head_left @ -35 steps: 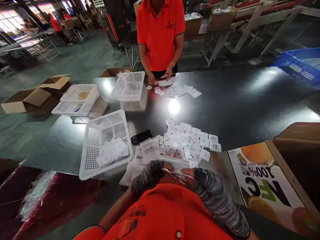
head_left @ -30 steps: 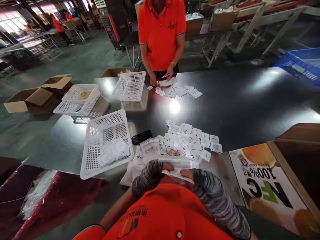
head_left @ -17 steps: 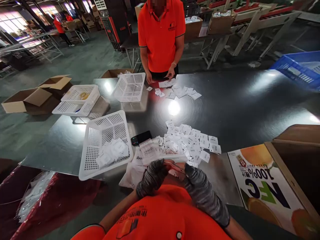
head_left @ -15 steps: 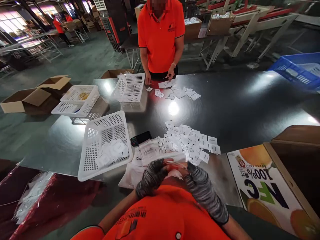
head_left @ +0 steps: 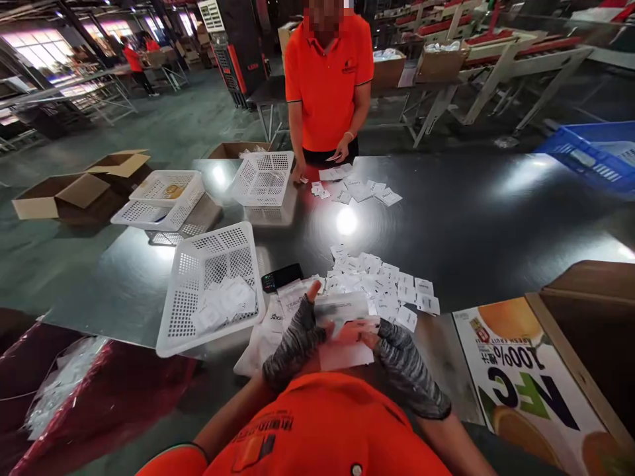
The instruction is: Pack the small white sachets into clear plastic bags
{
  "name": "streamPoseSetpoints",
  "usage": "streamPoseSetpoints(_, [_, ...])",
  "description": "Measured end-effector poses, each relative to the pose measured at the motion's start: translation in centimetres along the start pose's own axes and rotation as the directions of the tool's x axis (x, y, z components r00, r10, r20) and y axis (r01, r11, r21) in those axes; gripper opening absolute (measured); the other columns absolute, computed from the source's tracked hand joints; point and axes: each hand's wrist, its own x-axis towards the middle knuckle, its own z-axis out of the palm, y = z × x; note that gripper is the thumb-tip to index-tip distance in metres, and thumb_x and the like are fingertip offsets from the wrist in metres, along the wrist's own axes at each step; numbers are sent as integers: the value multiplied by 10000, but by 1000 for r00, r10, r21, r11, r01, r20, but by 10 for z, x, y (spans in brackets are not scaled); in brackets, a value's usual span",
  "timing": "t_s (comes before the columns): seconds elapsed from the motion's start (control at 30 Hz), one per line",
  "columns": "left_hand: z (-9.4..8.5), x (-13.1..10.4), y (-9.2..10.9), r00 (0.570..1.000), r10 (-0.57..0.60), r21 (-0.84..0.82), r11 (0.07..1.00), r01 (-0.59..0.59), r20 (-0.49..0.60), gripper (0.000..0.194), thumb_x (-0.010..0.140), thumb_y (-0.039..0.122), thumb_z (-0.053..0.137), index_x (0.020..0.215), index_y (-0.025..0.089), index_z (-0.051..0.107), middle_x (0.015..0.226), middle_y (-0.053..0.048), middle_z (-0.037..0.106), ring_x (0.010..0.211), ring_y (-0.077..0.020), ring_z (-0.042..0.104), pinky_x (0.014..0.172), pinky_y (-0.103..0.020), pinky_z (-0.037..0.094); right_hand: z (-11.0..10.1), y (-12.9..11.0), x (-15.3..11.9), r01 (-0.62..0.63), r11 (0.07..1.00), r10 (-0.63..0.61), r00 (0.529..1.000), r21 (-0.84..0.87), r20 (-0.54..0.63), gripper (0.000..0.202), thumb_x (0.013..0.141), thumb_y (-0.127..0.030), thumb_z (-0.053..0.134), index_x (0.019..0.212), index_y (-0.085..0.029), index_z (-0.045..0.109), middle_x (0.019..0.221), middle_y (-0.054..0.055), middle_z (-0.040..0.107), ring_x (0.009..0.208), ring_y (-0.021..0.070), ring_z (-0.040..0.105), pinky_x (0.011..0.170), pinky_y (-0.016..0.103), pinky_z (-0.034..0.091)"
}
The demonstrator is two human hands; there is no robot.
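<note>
Left hand point(head_left: 301, 330) and right hand point(head_left: 389, 337) at a white sheet point(head_left: 346, 356), lower centre of the frame.
The left thumb is raised and spread from its fingers; the right fingers lie over the sheet's top, though whether they pinch it I cannot tell. White slips point(head_left: 381, 281) heap above, right of the phone point(head_left: 284, 275).

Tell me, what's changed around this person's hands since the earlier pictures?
The left hand has opened, its thumb now raised away from the right hand. Between them, a flat white sheet now shows more fully; whether anything was let go isn't clear. The pile of white packets, white perforated basket, black handheld device and NFC juice carton stayed put.
</note>
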Motion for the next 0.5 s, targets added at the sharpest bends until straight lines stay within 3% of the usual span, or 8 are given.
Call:
streamPoseSetpoints(0.03, [0, 0, 0, 999, -17, -84, 996, 19, 28, 869, 657, 388, 1049, 1459, 279, 733, 1478, -70, 753, 1374, -277, 666, 1134, -313, 532, 0, -1, 0, -12, 1000, 12, 1000, 16, -20, 468, 987, -686, 684, 978, -273, 903, 1101, 92, 897, 1057, 308, 844, 1039, 421, 670])
streamPoseSetpoints(0.1, [0, 1, -3, 973, -114, -252, 954, 163, 200, 799, 756, 557, 967, 1453, 241, 738, 1463, -115, 767, 1461, -340, 628, 1245, -426, 485, -2, -3, -1, -35, 999, 35, 999, 29, -27, 471, 986, -697, 683, 1013, -286, 911, 1131, 92, 895, 1097, 322, 841, 1069, 447, 662])
streamPoseSetpoints(0.2, [1, 3, -13, 824, -199, -332, 846, 418, 530, 819, 851, 740, 813, 1423, 155, 759, 1422, -202, 783, 1483, -429, 617, 1285, -546, 452, -7, 0, -3, -49, 999, 49, 999, -12, -8, 494, 1000, -708, 661, 1011, -285, 915, 1139, 100, 895, 1120, 330, 840, 1093, 463, 653])
streamPoseSetpoints(0.27, [3, 5, -19, 757, -189, -314, 828, 465, 625, 806, 884, 748, 772, 1413, 140, 765, 1442, -212, 772, 1502, -439, 602, 1313, -547, 417, -8, 2, -5, -47, 998, 48, 999, -47, 22, 508, 1012, -708, 645, 1011, -280, 918, 1152, 103, 893, 1116, 324, 842, 1098, 457, 652])
streamPoseSetpoints(0.33, [5, 6, -18, 779, -186, -301, 849, 434, 599, 682, 915, 674, 777, 1344, 145, 803, 1396, -191, 801, 1467, -422, 640, 1321, -534, 409, -9, 1, -7, -45, 995, 54, 993, -86, 104, 503, 1031, -688, 630, 1043, -278, 922, 1183, 101, 887, 1124, 323, 841, 1095, 459, 654])
streamPoseSetpoints(0.4, [6, 6, -10, 855, -203, -270, 892, 362, 477, 505, 953, 561, 776, 1254, 161, 844, 1310, -156, 841, 1406, -394, 693, 1306, -521, 435, -11, -5, -8, -32, 992, 50, 988, -123, 146, 474, 1033, -665, 644, 1062, -282, 923, 1195, 95, 885, 1159, 333, 831, 1090, 471, 659])
streamPoseSetpoints(0.5, [6, 3, 7, 924, -204, -153, 952, 264, 325, 393, 976, 505, 762, 1188, 194, 874, 1197, -118, 873, 1327, -397, 741, 1228, -531, 522, -20, -16, -5, 13, 993, -11, 1000, -114, 16, 435, 1021, -647, 670, 1070, -291, 915, 1184, 85, 888, 1205, 343, 817, 1090, 479, 664])
